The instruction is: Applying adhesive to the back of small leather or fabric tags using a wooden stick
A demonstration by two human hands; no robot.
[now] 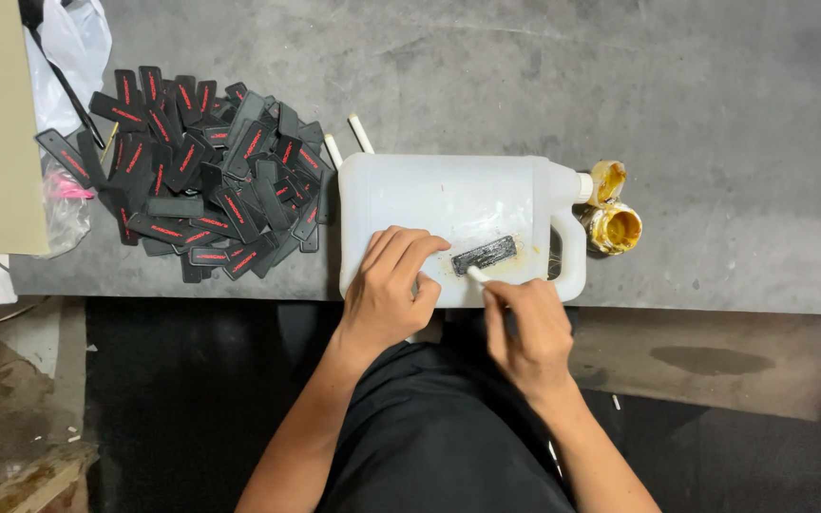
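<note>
- The left hand (387,290) lies flat on a white plastic jug (458,223) that rests on its side at the front edge of the grey table (715,114); its fingers are spread and press down, gripping nothing.
- The right hand (529,332) pinches a thin white stick (477,275) between thumb and fingers, closed narrowly around it.
- The stick's tip touches the near end of 1 small black tag (484,255), which lies face down on the jug's upper side, close to the jug's handle.
- A yellowish smear surrounds the tag on the jug.
- Judging from this, glue is being spread on the tag's back. To do it well, the left fingertips should stay just beside the tag so it cannot slide, and the stick should draw a thin, even coat end to end without pushing glue over the edges.
- 2 open glue pots (612,217), yellow inside, stand by the jug's spout toward the table's right side.
- A heap of black tags with red marks (197,176) lies toward the table's left edge, well apart from the hands.
- 2 more white sticks (349,141) lie just behind the jug.
</note>
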